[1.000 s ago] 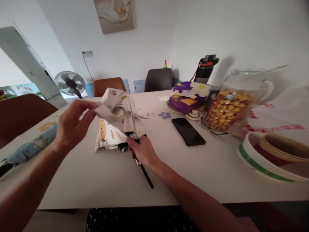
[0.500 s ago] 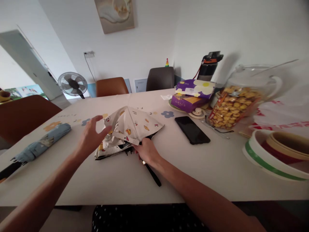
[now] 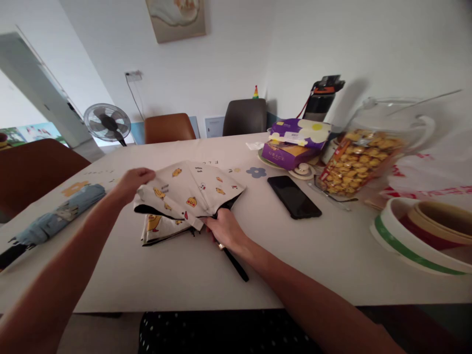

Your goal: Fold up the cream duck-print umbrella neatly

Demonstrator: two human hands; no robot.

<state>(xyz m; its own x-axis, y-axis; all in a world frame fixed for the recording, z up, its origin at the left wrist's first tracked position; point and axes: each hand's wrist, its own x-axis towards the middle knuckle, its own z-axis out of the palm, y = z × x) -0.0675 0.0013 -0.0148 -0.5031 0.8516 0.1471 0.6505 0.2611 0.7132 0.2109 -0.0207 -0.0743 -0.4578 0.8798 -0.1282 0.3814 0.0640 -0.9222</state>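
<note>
A cream umbrella (image 3: 191,184) with yellow cartoon prints and a black lining lies partly folded on the table in front of me. My left hand (image 3: 137,181) pinches the far left edge of its canopy and holds that panel spread out. Around the handle end, near the canopy's rim, my right hand (image 3: 226,227) is closed; the handle itself is mostly hidden under the fingers. A black wrist strap (image 3: 236,264) trails from below that hand onto the table. Another canopy fold with a yellow figure shows beneath the spread panel.
A folded blue umbrella (image 3: 61,216) lies at the left. Right of my hands are a black phone (image 3: 294,196), glasses (image 3: 334,196), purple tissue packs (image 3: 283,153), a jar of snacks (image 3: 363,162), a dark bottle (image 3: 320,101) and nested rolls of tape (image 3: 391,231). Chairs stand beyond the table.
My left hand, open above the canopy before, has closed on its edge and moved left. The crumpled panel is now drawn out flatter. My right hand keeps its hold.
</note>
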